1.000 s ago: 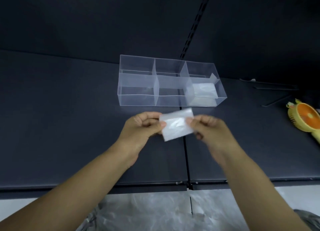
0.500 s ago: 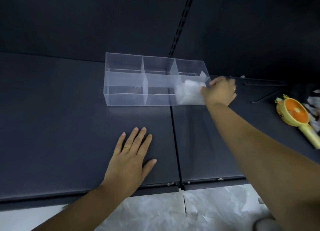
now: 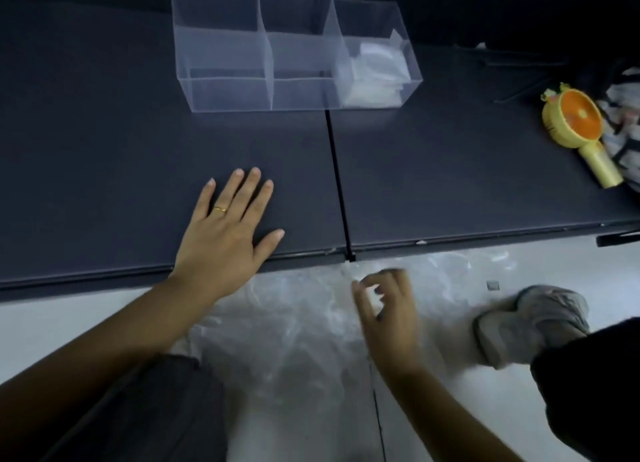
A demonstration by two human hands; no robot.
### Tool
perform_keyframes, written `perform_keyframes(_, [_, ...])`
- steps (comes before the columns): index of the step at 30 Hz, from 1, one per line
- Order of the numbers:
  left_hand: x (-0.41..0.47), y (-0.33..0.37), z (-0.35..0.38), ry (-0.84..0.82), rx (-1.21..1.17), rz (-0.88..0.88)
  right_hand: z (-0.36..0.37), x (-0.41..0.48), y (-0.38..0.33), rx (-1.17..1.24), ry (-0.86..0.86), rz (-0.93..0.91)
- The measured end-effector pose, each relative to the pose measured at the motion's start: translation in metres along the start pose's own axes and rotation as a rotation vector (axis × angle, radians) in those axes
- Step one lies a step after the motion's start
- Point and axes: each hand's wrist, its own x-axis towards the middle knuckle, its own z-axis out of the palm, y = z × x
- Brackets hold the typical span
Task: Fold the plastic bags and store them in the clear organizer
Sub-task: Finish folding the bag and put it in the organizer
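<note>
- Left hand (image 3: 225, 233): laid flat on the dark shelf (image 3: 104, 143), fingers straight, nothing held.
- Right hand (image 3: 384, 305): blurred, fingers curled over the loose bags (image 3: 294, 326) heaped on the near floor; whether one was pinched could not be told.
- Clear organizer (image 3: 228, 91): set at the far side of the shelf, with folded bags (image 3: 377, 77) stored in its right compartment.
- Risk, as judged: several bags might be lifted together, the film being thin and clinging; one might also be let slip.
</note>
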Motion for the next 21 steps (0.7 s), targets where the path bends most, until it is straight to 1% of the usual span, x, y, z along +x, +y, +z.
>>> perform_keyframes(3, [-0.003,-0.002,0.000,-0.002,-0.002,-0.005,0.018,-0.048,0.040,-0.282,-0.170,0.034])
perform_keyframes(5, [-0.002,-0.003,0.001,0.002,-0.004,-0.001,0.018,-0.053,0.061,-0.412,-0.262,0.166])
perform_keyframes(7, [-0.002,-0.003,0.001,0.004,-0.011,-0.001,0.010,-0.047,0.081,-0.493,-0.371,0.317])
perform_keyframes(9, [-0.002,-0.004,0.001,0.013,-0.011,-0.006,-0.001,-0.034,0.089,-0.503,-0.455,0.333])
perform_keyframes(11, [-0.001,-0.004,0.001,0.011,-0.013,-0.009,-0.016,-0.016,0.083,-0.386,-0.527,0.303])
perform_keyframes(14, [-0.002,-0.004,0.002,0.011,-0.028,-0.012,-0.049,0.014,0.056,-0.022,-0.660,0.308])
perform_keyframes(16, [-0.001,-0.005,0.002,-0.003,-0.035,-0.013,-0.077,0.031,0.033,0.221,-0.632,0.296])
perform_keyframes(17, [-0.001,-0.004,-0.001,-0.018,-0.046,-0.017,-0.090,0.037,0.022,0.300,-0.604,0.280])
perform_keyframes(18, [-0.002,-0.004,-0.001,-0.002,-0.054,-0.016,-0.102,0.042,0.012,0.344,-0.576,0.260])
perform_keyframes(21, [-0.004,-0.002,-0.009,-0.054,-0.096,-0.030,-0.126,0.049,-0.017,0.469,-0.493,0.220])
